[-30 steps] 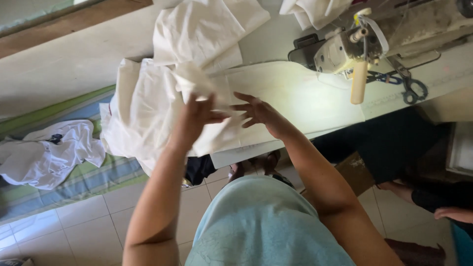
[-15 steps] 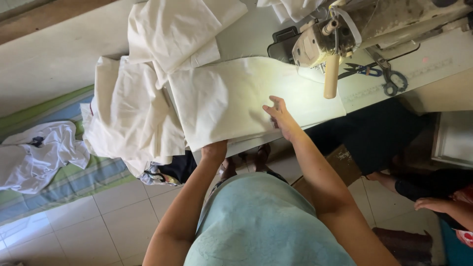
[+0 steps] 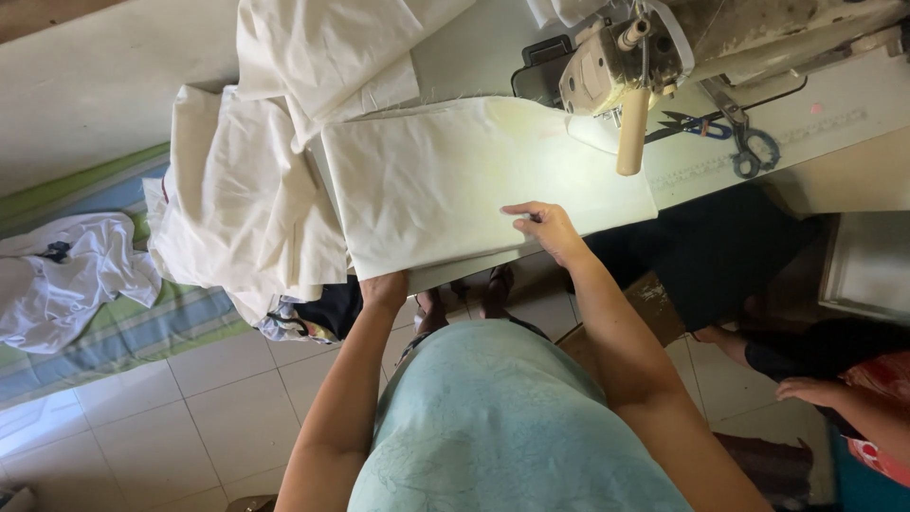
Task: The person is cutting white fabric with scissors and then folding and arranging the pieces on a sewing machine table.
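Note:
A flat piece of cream fabric [image 3: 445,180] lies spread on the sewing table [image 3: 834,123], reaching under the sewing machine [image 3: 645,47]. My left hand [image 3: 384,287] grips the near edge of this fabric at the table's front. Lying flat on the fabric's lower right part is my right hand [image 3: 545,228], fingers pointing left and pressing it down. More cream cloth [image 3: 246,199] is heaped at the table's left end and hangs over the edge.
Scissors [image 3: 749,142] with blue handles lie on the table right of the machine. A white garment [image 3: 66,275] rests on a striped mat [image 3: 123,332] on the tiled floor. Another person's hand [image 3: 806,391] and arm show at the lower right.
The fabric held up in both hands a second ago now lies flat on the table. My left hand dropped to its near edge and my right hand settled on top.

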